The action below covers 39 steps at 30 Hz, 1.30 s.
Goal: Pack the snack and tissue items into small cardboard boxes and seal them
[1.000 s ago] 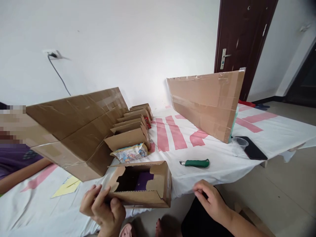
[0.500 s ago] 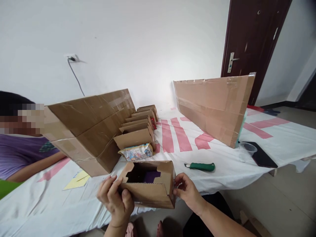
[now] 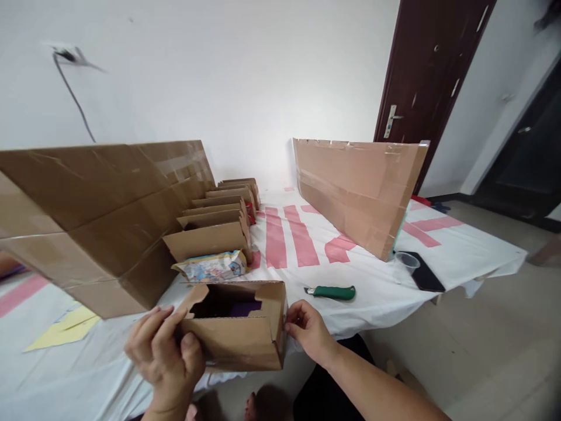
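Note:
A small open-topped cardboard box [image 3: 236, 345] is held at the front edge of the table, its notched flaps showing. Something purple [image 3: 248, 309] shows in its dark inside. My left hand [image 3: 169, 351] grips the left end, with the thumb on the near side. At the right end, my right hand [image 3: 309, 332] has thumb and fingertips pinched together against the box wall; what lies between them is too small to make out. Right of the box lies a green utility knife [image 3: 335, 292], its blade end towards the box. Just behind the box is a colourful printed packet [image 3: 213, 266].
Several open cardboard boxes [image 3: 210, 238] stand in a row behind the packet. Large cardboard panels rise at left [image 3: 109, 234] and right [image 3: 350, 193]. A clear plastic cup [image 3: 407, 262], a black flat device [image 3: 426, 278] and yellow paper [image 3: 65, 328] lie on the white cloth [image 3: 280, 286].
The view has turned to the right, so everything sits further left and the person at the left is mostly out of sight. Both hands keep their places on the box.

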{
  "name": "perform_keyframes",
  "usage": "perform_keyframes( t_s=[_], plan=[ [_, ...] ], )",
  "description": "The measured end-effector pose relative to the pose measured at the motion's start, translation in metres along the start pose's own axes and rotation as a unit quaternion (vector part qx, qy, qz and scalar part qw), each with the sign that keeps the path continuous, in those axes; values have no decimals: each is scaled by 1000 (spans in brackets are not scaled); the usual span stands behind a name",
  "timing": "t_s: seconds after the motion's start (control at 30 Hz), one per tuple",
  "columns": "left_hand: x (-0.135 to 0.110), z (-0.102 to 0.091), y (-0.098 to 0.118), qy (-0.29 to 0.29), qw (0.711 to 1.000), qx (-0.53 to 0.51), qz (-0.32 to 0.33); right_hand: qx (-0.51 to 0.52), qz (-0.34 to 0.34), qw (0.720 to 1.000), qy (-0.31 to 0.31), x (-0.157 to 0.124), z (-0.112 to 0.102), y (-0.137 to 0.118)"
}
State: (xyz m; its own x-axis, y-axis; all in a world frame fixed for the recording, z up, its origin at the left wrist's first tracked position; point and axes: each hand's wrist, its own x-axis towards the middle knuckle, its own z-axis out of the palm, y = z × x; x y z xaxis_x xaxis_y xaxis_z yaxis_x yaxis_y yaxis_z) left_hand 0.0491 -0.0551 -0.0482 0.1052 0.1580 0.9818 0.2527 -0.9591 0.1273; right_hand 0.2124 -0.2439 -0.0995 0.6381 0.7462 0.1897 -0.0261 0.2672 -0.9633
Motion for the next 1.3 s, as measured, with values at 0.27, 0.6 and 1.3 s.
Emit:
perform_keyframes(
  t_s=[0.27,0.6,1.3],
  plan=[
    [6,3,4,35,999,-27,6,-19,-2,1000,7,1,0,-2],
    [13,-4,7,20,998,-50,17,-144,-20,989,-14,7,-10,-17],
    [7,-10,6,-8,999,-50,-9,-529,-55,662,529,98,-278,-183]
  ],
)
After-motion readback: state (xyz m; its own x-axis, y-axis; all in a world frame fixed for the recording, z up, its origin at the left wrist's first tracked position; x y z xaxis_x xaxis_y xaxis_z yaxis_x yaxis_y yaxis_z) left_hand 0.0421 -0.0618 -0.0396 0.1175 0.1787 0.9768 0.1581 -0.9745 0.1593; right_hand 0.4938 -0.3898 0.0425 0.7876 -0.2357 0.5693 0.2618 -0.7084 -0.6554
